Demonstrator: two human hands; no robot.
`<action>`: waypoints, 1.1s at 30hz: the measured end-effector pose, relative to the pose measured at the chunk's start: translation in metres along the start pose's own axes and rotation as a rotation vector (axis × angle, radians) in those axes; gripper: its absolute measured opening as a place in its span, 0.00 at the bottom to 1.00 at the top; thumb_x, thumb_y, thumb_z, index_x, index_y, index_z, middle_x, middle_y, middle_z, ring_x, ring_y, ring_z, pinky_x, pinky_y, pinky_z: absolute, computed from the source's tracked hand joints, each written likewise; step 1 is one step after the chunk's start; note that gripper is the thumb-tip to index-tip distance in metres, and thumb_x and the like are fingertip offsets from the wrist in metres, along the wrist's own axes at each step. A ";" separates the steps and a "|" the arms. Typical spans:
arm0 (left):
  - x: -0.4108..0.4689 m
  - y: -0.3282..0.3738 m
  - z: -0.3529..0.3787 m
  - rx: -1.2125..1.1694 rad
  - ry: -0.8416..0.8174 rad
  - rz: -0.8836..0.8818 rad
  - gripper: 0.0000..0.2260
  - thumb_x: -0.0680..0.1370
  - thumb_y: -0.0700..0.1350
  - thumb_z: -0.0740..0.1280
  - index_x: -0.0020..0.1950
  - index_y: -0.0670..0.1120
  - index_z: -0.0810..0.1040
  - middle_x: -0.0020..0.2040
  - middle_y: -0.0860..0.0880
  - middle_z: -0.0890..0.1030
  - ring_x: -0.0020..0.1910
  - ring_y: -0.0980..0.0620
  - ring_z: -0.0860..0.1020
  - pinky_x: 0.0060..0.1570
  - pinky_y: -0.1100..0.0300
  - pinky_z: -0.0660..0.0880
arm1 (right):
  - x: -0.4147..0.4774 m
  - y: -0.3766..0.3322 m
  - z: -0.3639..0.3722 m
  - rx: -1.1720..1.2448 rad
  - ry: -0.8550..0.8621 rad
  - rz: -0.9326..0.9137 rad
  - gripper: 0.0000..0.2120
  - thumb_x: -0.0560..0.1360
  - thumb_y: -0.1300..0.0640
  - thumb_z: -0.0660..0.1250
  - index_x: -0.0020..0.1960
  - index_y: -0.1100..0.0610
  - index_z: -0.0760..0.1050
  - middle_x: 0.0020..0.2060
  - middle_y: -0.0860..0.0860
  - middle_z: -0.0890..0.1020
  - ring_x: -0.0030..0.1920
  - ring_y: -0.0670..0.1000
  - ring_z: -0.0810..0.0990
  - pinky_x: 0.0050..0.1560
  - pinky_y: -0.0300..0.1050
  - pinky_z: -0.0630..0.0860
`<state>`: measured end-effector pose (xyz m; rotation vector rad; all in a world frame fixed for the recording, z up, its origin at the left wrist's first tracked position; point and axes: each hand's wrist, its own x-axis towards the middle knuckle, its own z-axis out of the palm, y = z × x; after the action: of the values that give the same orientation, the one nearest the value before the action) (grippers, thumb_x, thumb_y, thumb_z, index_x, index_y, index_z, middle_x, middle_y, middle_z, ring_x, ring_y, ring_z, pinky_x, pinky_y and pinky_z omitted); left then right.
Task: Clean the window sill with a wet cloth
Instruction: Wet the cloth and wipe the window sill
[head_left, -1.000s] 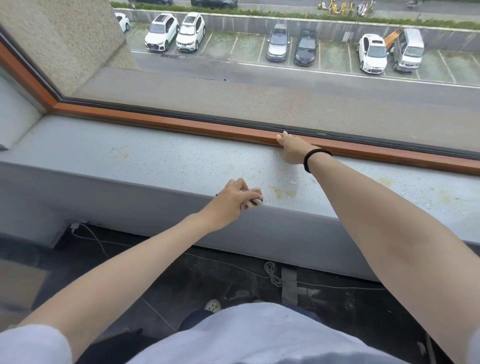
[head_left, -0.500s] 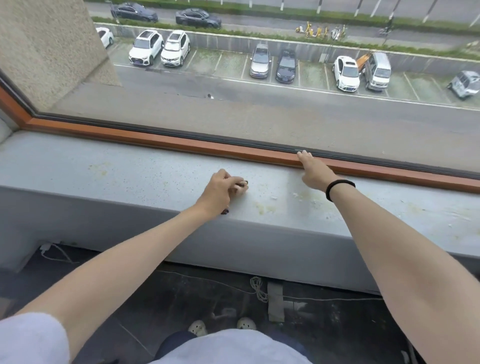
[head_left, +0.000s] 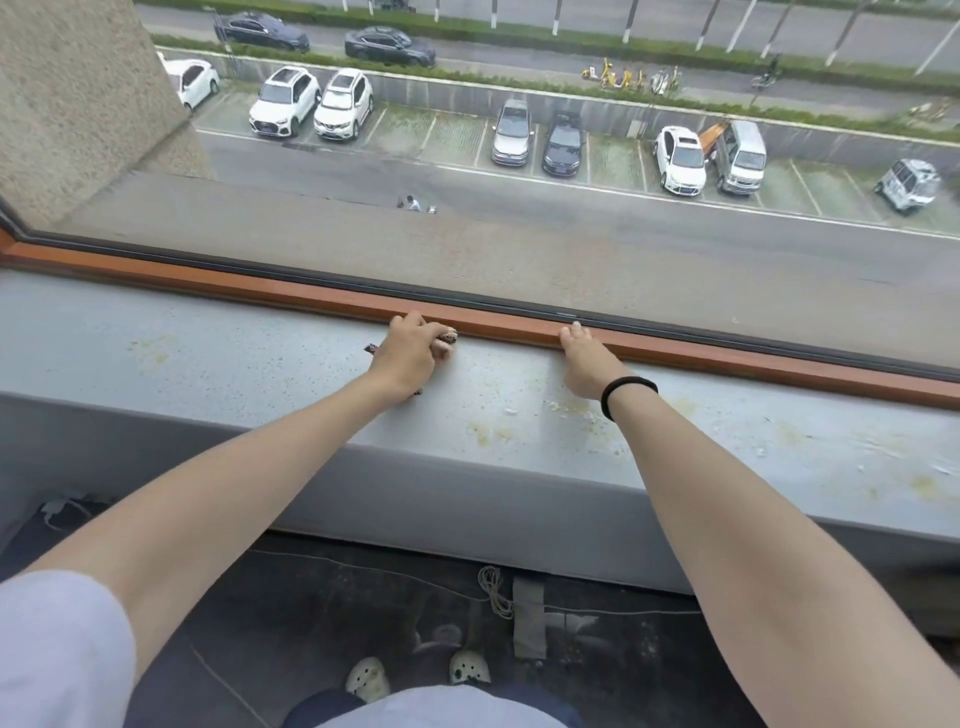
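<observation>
Against the wooden frame (head_left: 311, 300), a patterned cloth (head_left: 448, 338) is gripped in the curled fingers of the left hand (head_left: 410, 358) and pressed on the grey window sill (head_left: 234, 364). Right of them, the right hand (head_left: 584, 361) is laid flat, fingers straight, tips touching the frame. Yellowish stains (head_left: 488, 432) are noted short of the fingers, toward the front edge.

We see soft, even daylight coming through the window (head_left: 519, 156) — no hard shadows or glare — with a sharp centre, wide-angle bending at the edges and a dim floor (head_left: 311, 623).
</observation>
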<state>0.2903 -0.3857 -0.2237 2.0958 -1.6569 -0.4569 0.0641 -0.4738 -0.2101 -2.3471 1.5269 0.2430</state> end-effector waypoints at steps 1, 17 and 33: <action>0.001 0.005 0.008 0.091 0.018 -0.062 0.16 0.79 0.37 0.57 0.64 0.47 0.75 0.55 0.43 0.72 0.57 0.43 0.67 0.54 0.52 0.70 | 0.001 0.001 0.001 0.006 -0.002 0.001 0.32 0.75 0.74 0.49 0.77 0.64 0.45 0.77 0.59 0.45 0.77 0.56 0.46 0.75 0.51 0.51; 0.007 0.062 0.058 0.117 0.054 0.018 0.15 0.79 0.40 0.57 0.62 0.48 0.77 0.55 0.45 0.74 0.55 0.45 0.68 0.53 0.53 0.65 | 0.005 0.005 0.007 0.073 -0.020 0.004 0.34 0.74 0.75 0.49 0.77 0.63 0.43 0.77 0.58 0.43 0.77 0.55 0.44 0.76 0.51 0.50; -0.050 0.051 0.051 0.147 -0.371 0.543 0.16 0.77 0.35 0.59 0.62 0.45 0.76 0.52 0.44 0.73 0.50 0.48 0.72 0.44 0.57 0.70 | 0.002 0.007 0.007 0.087 -0.023 0.017 0.34 0.74 0.75 0.48 0.77 0.62 0.43 0.77 0.57 0.42 0.77 0.55 0.43 0.76 0.51 0.49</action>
<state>0.2103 -0.3536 -0.2411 1.6111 -2.4353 -0.5755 0.0589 -0.4754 -0.2182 -2.2576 1.5167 0.2030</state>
